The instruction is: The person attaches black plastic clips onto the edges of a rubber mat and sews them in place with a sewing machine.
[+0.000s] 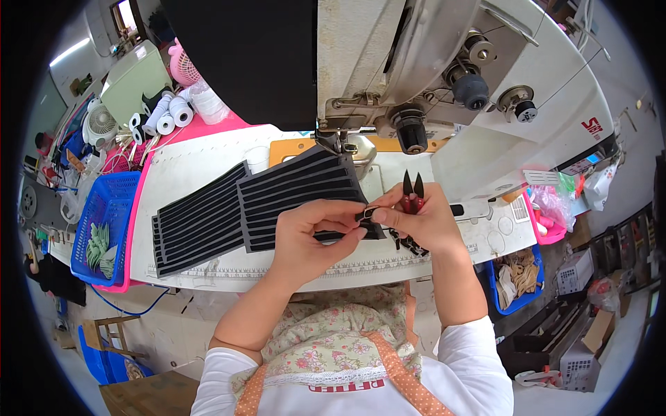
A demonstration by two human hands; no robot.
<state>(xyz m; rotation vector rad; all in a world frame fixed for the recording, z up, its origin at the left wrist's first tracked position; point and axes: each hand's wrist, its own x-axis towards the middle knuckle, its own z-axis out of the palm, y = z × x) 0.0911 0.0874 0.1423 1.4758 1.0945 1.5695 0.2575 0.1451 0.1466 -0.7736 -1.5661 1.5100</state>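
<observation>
My left hand pinches a small black strap piece with a buckle between thumb and fingertips. On the other side of that buckle, the thumb and forefinger of my right hand grip it too. Red-handled thread snips are tucked in my right hand, blades pointing up and away. Beneath my left hand lies a black panel with raised stripes, its far edge close to the sewing machine's needle. A second striped panel overlaps it at the left. Several small black pieces lie beside my right wrist.
The sewing machine rises over the back and right of the white table. Blue baskets stand at the left and right. White thread cones stand at the back left. A ruler strip runs along the near edge.
</observation>
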